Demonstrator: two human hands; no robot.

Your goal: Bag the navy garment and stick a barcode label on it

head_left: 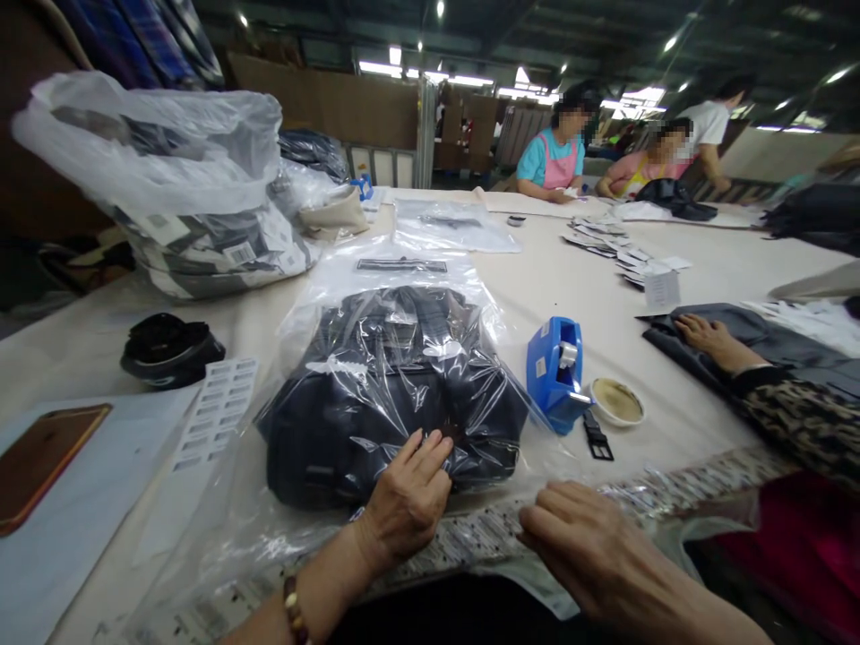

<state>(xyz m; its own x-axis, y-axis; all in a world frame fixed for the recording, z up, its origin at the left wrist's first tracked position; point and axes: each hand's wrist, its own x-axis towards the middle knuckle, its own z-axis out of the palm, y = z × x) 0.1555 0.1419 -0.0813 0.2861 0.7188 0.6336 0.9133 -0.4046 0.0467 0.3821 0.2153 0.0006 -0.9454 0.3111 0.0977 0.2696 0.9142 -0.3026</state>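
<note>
Black bag: inside a clear plastic sleeve, mid-table.
Left hand: laid on the bag's front at 6 o'clock, fingers loosely spread.
Right hand: curled, toward 4 o'clock; cannot tell whether it pinches plastic.
Tape dispenser: blue, 3 o'clock, near the bag.
Label sheet: 9 o'clock.
Translucent sack: 10 o'clock.

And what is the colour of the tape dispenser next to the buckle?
The dispenser is blue, best seen in the head view.
</note>
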